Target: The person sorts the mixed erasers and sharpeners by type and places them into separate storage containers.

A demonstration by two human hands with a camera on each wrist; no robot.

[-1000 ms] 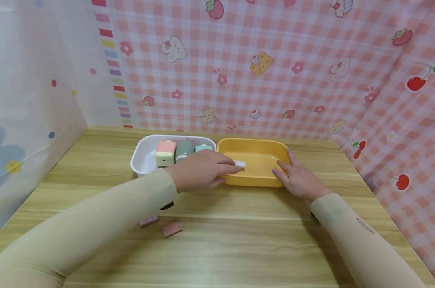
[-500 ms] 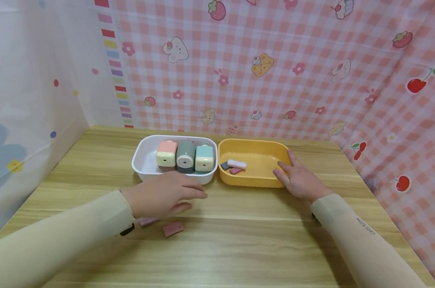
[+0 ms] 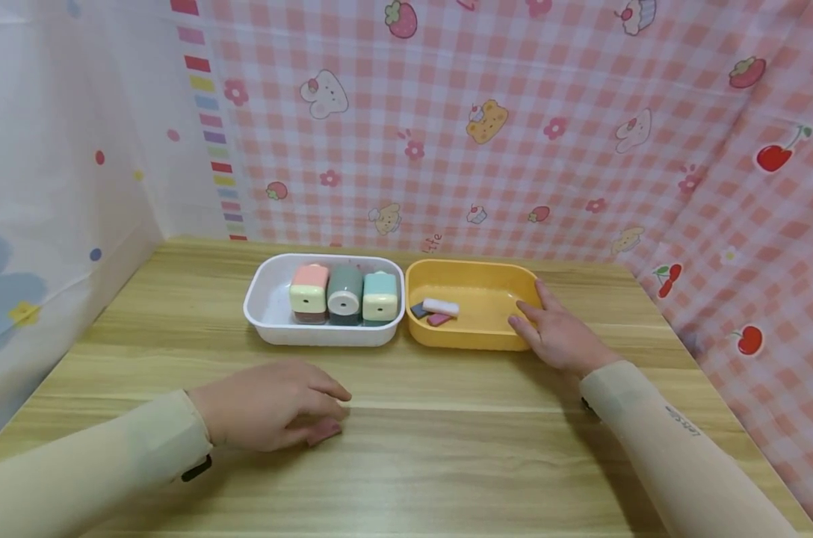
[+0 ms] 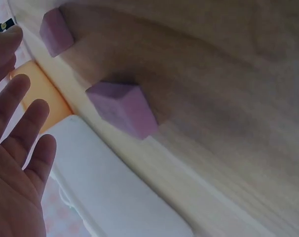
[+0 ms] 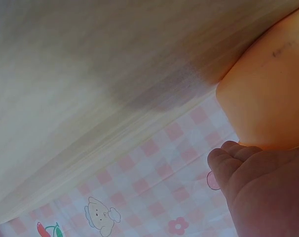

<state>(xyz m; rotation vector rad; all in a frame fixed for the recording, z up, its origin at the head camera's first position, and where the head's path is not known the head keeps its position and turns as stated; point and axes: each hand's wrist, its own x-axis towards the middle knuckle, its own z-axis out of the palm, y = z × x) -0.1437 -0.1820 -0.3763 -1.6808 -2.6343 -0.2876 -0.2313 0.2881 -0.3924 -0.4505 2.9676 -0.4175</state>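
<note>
My left hand (image 3: 272, 403) hovers low over the table with fingers extended and holds nothing. Beneath it, in the left wrist view, lie two small pink rectangular blocks (image 4: 125, 108), apart from the fingers. In the head view one pink block (image 3: 326, 431) shows by the thumb, while the other is hidden under the hand. My right hand (image 3: 568, 336) rests on the right end of the yellow tray (image 3: 470, 339), its extended fingers and thumb at the rim. Inside that tray's left end lie a white stick-like block (image 3: 441, 307), a blue-grey block and a pink block.
Left of the yellow tray, close beside it, stands a white tray (image 3: 326, 335). It holds a pink-and-cream sharpener-like box (image 3: 308, 291), a grey-green one (image 3: 345, 288) and a teal-and-cream one (image 3: 380, 291). A gingham cloth (image 3: 413, 119) hangs behind the table.
My left hand has let go of the white block in the yellow tray, then moved left and toward me, over the pink blocks. My right hand has stayed at the tray's end.
</note>
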